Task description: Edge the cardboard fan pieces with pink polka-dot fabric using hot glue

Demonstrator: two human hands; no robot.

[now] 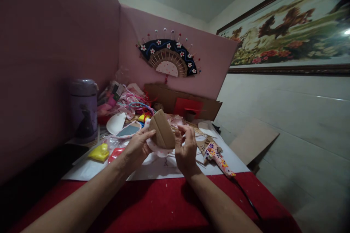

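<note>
My left hand grips a half-round piece of brown cardboard between thumb and fingers, holding it up above the table. White fabric with pink dots lies behind the cardboard and shows along its lower edge and left side. Close to the cardboard's right edge is my right hand, its fingers bent in toward the thumb. Whatever it may pinch is too small to make out. To the right of that hand lies a floral-covered tool with a black cord, which looks like a glue gun.
Yellow clay and a red packet lie at left, near a purple canister. Behind are a white oval piece, tangled ribbons and thin sticks. A decorated fan hangs on the pink board.
</note>
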